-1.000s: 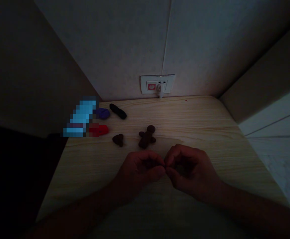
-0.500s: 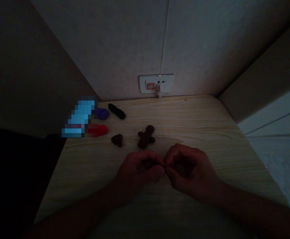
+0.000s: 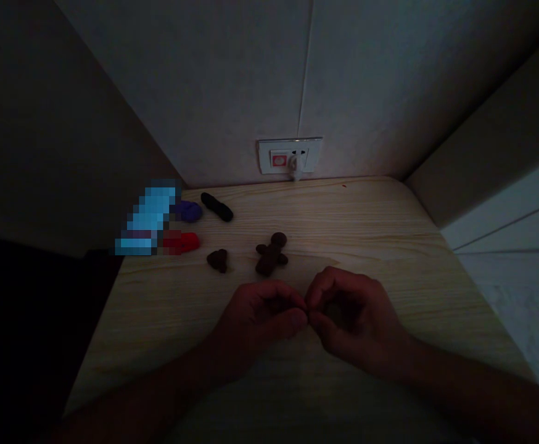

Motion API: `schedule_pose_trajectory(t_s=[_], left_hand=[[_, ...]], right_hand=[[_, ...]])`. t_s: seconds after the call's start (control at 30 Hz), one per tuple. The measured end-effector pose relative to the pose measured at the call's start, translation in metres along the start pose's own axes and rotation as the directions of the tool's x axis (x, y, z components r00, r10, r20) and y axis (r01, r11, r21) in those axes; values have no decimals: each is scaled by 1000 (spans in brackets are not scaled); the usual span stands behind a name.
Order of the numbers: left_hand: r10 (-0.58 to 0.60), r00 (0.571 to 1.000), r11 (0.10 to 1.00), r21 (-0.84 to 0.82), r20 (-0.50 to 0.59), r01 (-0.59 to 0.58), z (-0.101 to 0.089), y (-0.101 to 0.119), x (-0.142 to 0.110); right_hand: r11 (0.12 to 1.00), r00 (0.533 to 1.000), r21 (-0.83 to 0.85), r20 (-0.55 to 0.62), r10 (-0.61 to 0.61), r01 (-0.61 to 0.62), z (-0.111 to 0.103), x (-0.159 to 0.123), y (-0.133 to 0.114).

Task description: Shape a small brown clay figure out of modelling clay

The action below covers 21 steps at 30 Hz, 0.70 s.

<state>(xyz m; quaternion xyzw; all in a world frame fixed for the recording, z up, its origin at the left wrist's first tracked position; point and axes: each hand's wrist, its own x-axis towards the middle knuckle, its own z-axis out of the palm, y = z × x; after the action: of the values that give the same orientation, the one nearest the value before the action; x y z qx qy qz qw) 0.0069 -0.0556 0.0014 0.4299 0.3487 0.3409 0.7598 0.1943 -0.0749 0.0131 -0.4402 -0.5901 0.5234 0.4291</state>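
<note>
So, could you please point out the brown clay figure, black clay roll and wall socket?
Brown clay figure [image 3: 270, 259]: head view, torso.
Black clay roll [image 3: 216, 207]: head view, middle.
Wall socket [image 3: 288, 149]: head view, faceplate.

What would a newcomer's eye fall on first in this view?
Probably the bright blue, pixelated rectangle at the left edge of the pale wood-grain table, with the red, clay-like lump just right of it. Next, perhaps, the brown, clay-like figure with a round head near the table's middle, just beyond the left hand and right hand, held close together.
</note>
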Motion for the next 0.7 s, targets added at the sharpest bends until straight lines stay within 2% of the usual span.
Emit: schedule_pose_trajectory(t_s=[0.27, 0.4, 0.5, 0.7], left_hand=[[-42, 999, 999, -11, 32, 43, -2, -2, 1], [-64, 995, 978, -192, 76, 78, -2, -6, 3], [-87, 992, 939, -325, 91, 112, -1, -9, 4], [-87, 993, 930, -353, 74, 108, 1, -10, 5]], right_hand=[[999, 999, 34, 29, 16, -17, 0, -1, 2], [993, 996, 99, 45, -76, 71, -1, -1, 1], [983, 983, 63, 57, -177, 173, -1, 0, 2], [952, 957, -95, 5, -292, 291, -4, 3, 3]])
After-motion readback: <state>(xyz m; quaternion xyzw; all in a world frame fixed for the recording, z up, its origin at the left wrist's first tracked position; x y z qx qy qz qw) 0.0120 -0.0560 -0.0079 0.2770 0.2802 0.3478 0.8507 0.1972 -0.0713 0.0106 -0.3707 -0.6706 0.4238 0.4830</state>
